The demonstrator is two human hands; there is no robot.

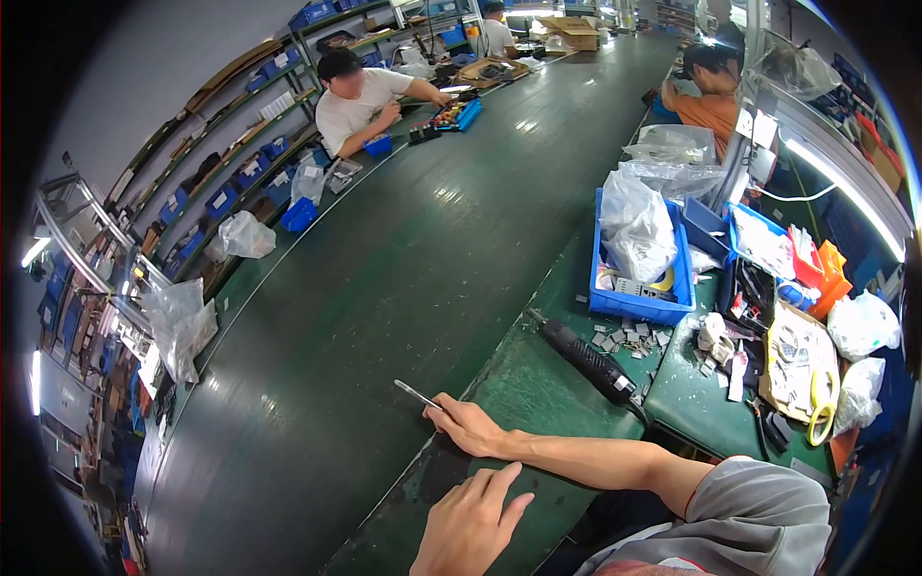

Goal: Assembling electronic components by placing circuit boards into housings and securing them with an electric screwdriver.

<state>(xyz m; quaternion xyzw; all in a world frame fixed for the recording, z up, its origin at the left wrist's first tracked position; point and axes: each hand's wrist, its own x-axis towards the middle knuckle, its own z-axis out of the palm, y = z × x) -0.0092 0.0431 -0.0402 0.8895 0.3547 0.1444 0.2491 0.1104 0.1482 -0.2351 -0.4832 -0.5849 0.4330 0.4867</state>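
Note:
My right hand [469,427] rests at the edge of the green bench, its fingers closed on a slim silver pen-like tool [415,394]. The tool points out to the left over the dark conveyor belt [317,384]; its exact kind is too small to make out. Nearer to me, my left hand [466,523] hovers palm down below the right forearm, thumb and forefinger apart, with nothing visible in it. Beyond my right forearm a black electric screwdriver [591,360] lies on the bench, its bit toward the belt.
Small metal pieces [629,338] lie scattered beside the screwdriver. A blue bin [642,307] with plastic bags stands behind them. Yellow-handled scissors [823,403] lie at the right near a tray [795,341]. Across the belt sits a co-worker [355,106]; another, in orange [706,110], sits farther along.

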